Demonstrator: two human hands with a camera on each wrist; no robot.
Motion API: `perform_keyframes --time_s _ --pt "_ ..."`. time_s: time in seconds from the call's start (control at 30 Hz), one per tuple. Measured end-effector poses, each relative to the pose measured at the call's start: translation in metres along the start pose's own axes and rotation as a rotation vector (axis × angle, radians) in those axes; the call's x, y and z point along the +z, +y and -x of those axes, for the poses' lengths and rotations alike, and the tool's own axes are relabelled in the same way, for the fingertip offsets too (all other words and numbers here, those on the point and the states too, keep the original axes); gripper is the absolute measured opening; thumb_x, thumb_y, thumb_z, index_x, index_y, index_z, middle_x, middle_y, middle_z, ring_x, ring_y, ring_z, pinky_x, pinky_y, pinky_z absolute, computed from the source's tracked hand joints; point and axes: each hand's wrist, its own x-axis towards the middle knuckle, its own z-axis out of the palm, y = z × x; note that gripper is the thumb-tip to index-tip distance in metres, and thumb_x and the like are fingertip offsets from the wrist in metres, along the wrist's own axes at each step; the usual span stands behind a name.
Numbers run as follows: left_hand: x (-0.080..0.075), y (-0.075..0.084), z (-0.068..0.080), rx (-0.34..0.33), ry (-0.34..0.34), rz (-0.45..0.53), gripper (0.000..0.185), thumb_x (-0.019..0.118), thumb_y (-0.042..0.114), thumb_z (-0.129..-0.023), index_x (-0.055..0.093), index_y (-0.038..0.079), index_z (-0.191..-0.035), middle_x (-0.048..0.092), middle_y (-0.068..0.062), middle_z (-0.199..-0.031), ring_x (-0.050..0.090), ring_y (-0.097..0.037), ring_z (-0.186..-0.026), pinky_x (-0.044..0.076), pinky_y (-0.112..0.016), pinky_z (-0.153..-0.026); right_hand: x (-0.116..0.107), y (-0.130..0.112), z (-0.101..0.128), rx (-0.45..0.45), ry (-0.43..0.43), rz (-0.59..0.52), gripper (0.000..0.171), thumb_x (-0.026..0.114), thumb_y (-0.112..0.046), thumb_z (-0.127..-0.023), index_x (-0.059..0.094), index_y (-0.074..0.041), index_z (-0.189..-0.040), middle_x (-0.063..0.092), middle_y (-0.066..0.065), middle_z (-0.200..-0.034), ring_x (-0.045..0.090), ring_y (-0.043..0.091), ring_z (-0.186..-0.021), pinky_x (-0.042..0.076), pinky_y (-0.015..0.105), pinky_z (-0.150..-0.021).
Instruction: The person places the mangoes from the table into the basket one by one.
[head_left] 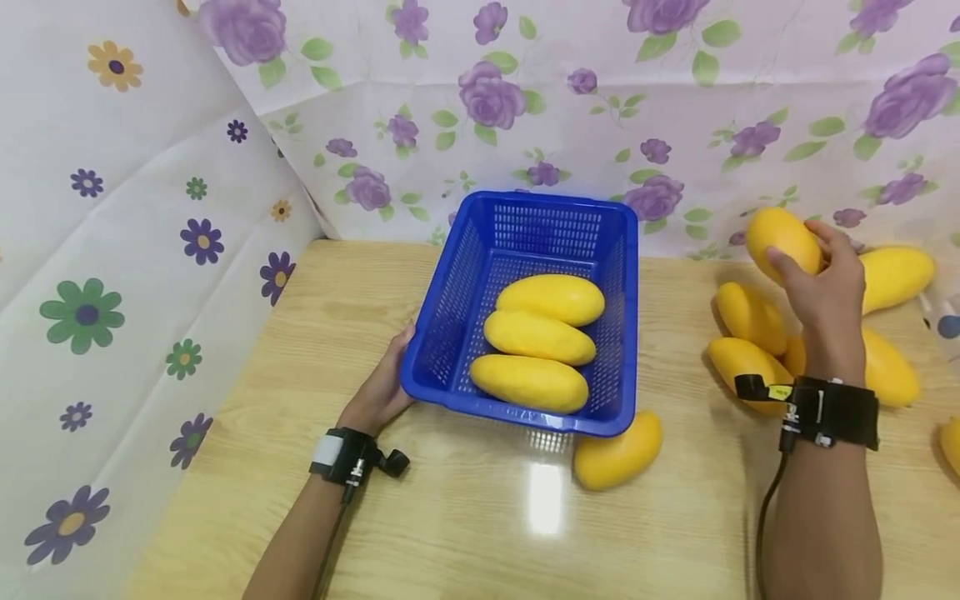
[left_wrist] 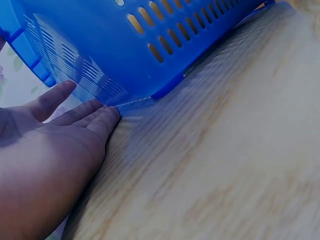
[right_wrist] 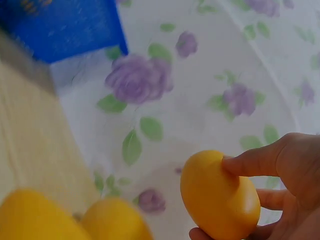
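My right hand [head_left: 828, 279] grips a yellow mango [head_left: 783, 242], raised above other mangoes on the table. In the right wrist view the thumb presses one side of that mango [right_wrist: 217, 195] and fingers curl behind it. A blue plastic basket [head_left: 630, 333] stands mid-table with three mangoes [head_left: 540, 337] lying side by side in it. At the basket's left side is my left hand [head_left: 386, 383]. The left wrist view shows its fingers straight, with the fingertips [left_wrist: 112, 112] right at the basket's lower wall; the hand's far side is partly hidden in the head view.
One mango [head_left: 618, 454] lies by the basket's near right corner, partly under its rim. Several loose mangoes [head_left: 750, 317] lie on the right of the wooden table [head_left: 465, 517]. A flowered cloth [head_left: 420, 167] hangs behind, another [head_left: 150, 275] at the left.
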Motion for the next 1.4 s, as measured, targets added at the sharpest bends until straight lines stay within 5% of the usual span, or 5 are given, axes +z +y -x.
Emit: perform_keyframes --time_s 0.3,0.47,0.7,0.9,1.4 --pt "-0.003 0.0 0.002 -0.008 -0.004 0.032 0.071 0.043 0.057 -0.104 0.026 0.015 -0.158 0.046 -0.012 -0.143 0.051 -0.02 -0.124 0.048 -0.036 -0.099 0.014 -0.033 0.026 -0.211 -0.062 -0.174 0.062 0.075 -0.019 -0.093 0.051 -0.022 -0.15 0.05 0.001 -0.136 0.048 0.01 -0.102 0.044 0.011 -0.079" --pt "-0.002 0.002 0.003 -0.013 0.0 0.035 0.07 0.044 0.058 -0.103 0.03 0.014 -0.156 0.049 -0.01 -0.139 0.052 -0.02 -0.122 0.048 -0.036 -0.098 0.027 -0.047 0.038 -0.309 -0.124 -0.246 0.06 0.076 -0.013 -0.091 0.055 -0.019 -0.147 0.051 0.002 -0.135 0.051 0.013 -0.105 0.046 0.014 -0.079" --pt "-0.002 0.001 0.002 0.004 -0.004 -0.006 0.074 0.042 0.06 -0.103 0.02 0.02 -0.162 0.026 -0.02 -0.16 0.038 -0.029 -0.141 0.043 -0.04 -0.107 0.038 -0.058 0.05 -0.394 -0.148 -0.239 0.057 0.074 -0.009 -0.091 0.057 -0.018 -0.145 0.052 0.002 -0.135 0.053 0.016 -0.106 0.046 0.017 -0.081" --pt "-0.003 0.001 0.002 -0.004 -0.006 -0.016 0.072 0.042 0.059 -0.104 0.017 0.027 -0.163 0.02 -0.018 -0.164 0.031 -0.031 -0.145 0.042 -0.041 -0.108 0.044 -0.064 0.059 -0.431 -0.19 -0.282 0.058 0.074 -0.006 -0.091 0.056 -0.016 -0.145 0.051 0.005 -0.141 0.051 0.018 -0.112 0.044 0.018 -0.085" --pt "-0.001 0.002 -0.003 0.022 -0.026 -0.009 0.074 0.043 0.059 -0.103 0.021 0.02 -0.162 0.03 -0.018 -0.156 0.043 -0.022 -0.13 0.046 -0.035 -0.1 0.057 -0.076 0.092 -0.582 -0.233 -0.029 0.059 0.071 -0.013 -0.095 0.05 -0.02 -0.15 0.05 0.005 -0.149 0.049 0.016 -0.112 0.044 0.018 -0.087"
